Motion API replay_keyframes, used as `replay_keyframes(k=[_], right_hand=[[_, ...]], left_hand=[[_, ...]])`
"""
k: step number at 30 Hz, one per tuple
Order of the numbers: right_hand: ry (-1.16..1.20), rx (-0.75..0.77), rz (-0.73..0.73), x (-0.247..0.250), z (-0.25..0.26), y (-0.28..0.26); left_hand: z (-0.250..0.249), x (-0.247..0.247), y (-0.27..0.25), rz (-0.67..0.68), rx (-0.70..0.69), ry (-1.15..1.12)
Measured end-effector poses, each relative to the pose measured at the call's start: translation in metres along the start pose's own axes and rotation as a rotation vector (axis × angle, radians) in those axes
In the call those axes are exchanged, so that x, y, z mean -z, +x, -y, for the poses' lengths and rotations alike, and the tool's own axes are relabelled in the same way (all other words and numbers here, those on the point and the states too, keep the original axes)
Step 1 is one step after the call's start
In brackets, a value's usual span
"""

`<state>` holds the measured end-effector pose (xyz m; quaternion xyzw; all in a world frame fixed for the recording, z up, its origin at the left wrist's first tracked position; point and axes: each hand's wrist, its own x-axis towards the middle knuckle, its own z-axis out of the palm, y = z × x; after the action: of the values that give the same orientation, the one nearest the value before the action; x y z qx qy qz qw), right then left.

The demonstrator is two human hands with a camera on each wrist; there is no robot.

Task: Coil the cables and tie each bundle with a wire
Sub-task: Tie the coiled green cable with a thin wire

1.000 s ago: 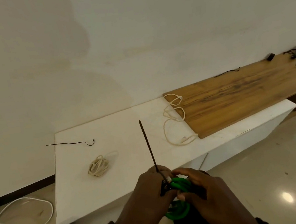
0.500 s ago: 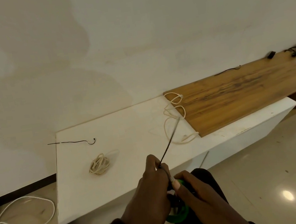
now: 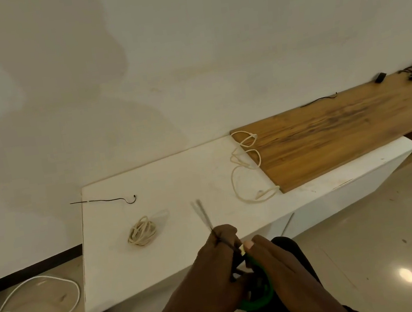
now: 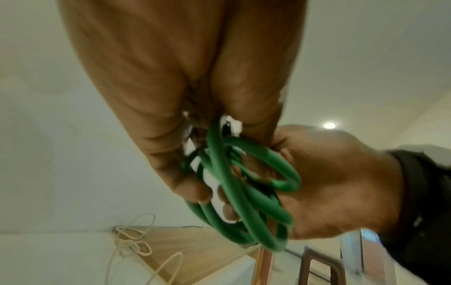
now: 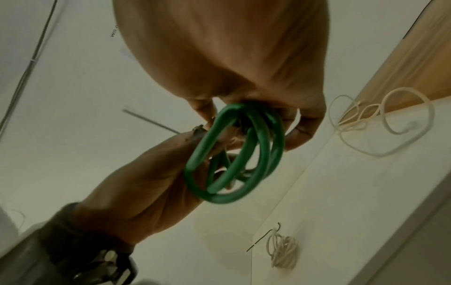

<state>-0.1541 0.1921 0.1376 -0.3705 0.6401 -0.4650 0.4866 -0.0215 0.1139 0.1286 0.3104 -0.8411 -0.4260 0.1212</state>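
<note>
A green cable coil [image 3: 261, 301] hangs between both hands in front of the white table [image 3: 176, 181]. My left hand [image 3: 226, 243] pinches a thin black tie wire [image 3: 203, 215] at the top of the coil; its free end sticks up and is motion-blurred. My right hand [image 3: 256, 252] grips the coil's loops beside it, thumb near the wire. In the left wrist view the green coil [image 4: 244, 192] sits under my left fingers [image 4: 192, 192]. In the right wrist view the coil [image 5: 234, 154] hangs from my right hand, and the tie wire [image 5: 151, 121] runs off to the left.
A tied cream cable bundle [image 3: 141, 231] lies on the table's left part, with a loose black wire [image 3: 107, 200] behind it. A loose cream cable [image 3: 247, 173] lies by the wooden board [image 3: 342, 130]. A white cable [image 3: 34, 301] loops on the floor at left.
The tie wire's free end swung to the right and then back to the left, now shorter and blurred. Both hands stayed together on the green coil.
</note>
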Motion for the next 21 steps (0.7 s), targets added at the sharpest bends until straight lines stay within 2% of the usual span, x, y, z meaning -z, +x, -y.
replay_keyframes(k=[2, 4, 5, 6, 8, 9, 11, 15, 21], right_hand=[[-0.019, -0.024, -0.063, 0.006, -0.001, 0.004], [0.021, -0.072, -0.118, 0.017, 0.000, 0.008], [0.050, -0.092, -0.123, 0.023, -0.001, 0.010], [0.058, -0.098, -0.104, 0.028, 0.000, 0.010], [0.026, -0.100, -0.065, 0.033, 0.003, 0.009], [0.007, -0.100, -0.052, 0.031, 0.003, 0.008], [-0.018, -0.090, -0.048, 0.026, 0.003, 0.007], [0.068, -0.140, -0.027, 0.015, 0.008, 0.007], [0.206, -0.228, -0.026, 0.016, 0.009, 0.009]], left_hand=[[0.001, 0.009, -0.008, 0.187, 0.003, -0.048], [0.004, 0.021, -0.017, 0.282, -0.025, -0.144], [0.005, 0.027, -0.021, 0.255, -0.050, -0.217], [0.005, 0.030, -0.024, 0.166, -0.069, -0.279], [0.009, 0.032, -0.025, -0.095, -0.016, -0.422], [0.010, 0.031, -0.023, -0.165, 0.032, -0.500], [0.006, 0.027, -0.016, -0.141, 0.060, -0.517], [-0.008, 0.016, -0.004, 0.084, 0.055, -0.450], [-0.018, 0.009, -0.003, 0.023, -0.010, -0.425]])
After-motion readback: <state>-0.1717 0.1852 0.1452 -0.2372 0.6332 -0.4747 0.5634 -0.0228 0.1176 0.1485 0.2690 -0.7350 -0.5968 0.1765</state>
